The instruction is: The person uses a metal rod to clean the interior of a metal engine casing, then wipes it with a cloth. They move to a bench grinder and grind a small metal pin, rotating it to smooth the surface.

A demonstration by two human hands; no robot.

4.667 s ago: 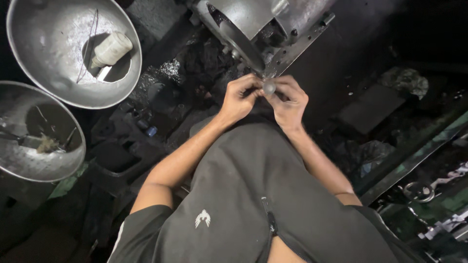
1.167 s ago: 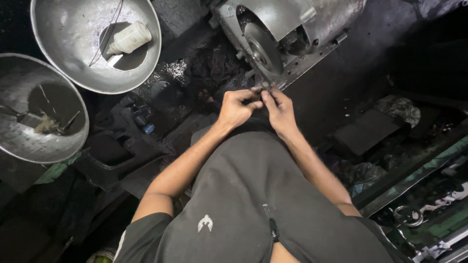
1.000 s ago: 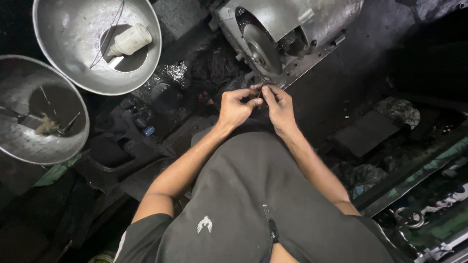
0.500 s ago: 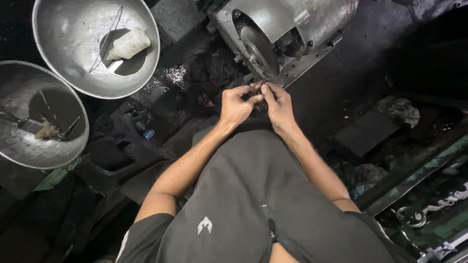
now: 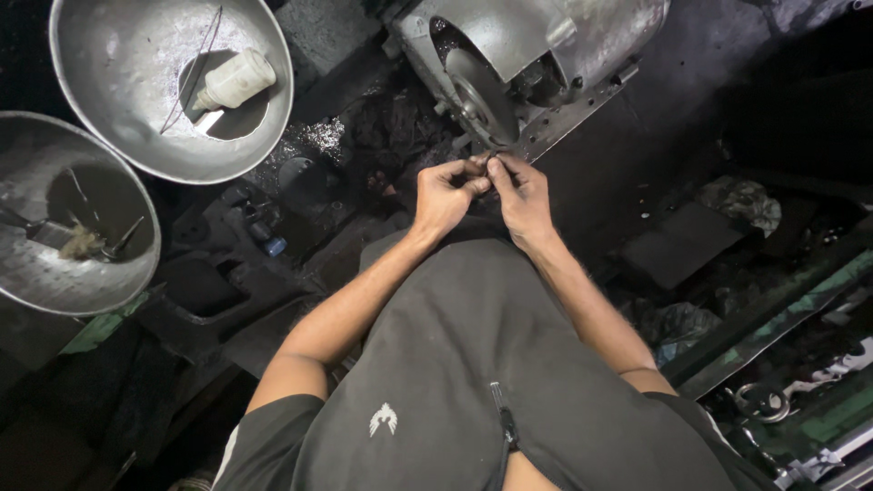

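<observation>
1. At the far left, a shallow metal bowl (image 5: pixel 64 236) holds a few small tools and a tuft of fibre.
2. Just above and to its right, a second metal bowl (image 5: pixel 136 82) holds a pale plastic bottle (image 5: pixel 235 80) lying on its side, with a thin wire beside it.
3. Between the bowls and the hands, the dark, greasy surface (image 5: pixel 300 182) carries black clutter and a small blue piece (image 5: pixel 275 245).
4. The left hand (image 5: pixel 446 193) is curled, its fingers (image 5: pixel 471 173) pressed together around a small dark part (image 5: pixel 491 162) that is too small to identify.
5. The right hand (image 5: pixel 526 195) meets it, fingertips (image 5: pixel 502 171) pinching the same part from the other side; the 2 hands touch.
6. The part sits just below the grey disc (image 5: pixel 477 95) of a metal machine housing (image 5: pixel 546 45), close to its edge.
7. At the right, crumpled rags (image 5: pixel 746 200) and a green metal rail (image 5: pixel 782 300) lie well apart from the hands.
</observation>
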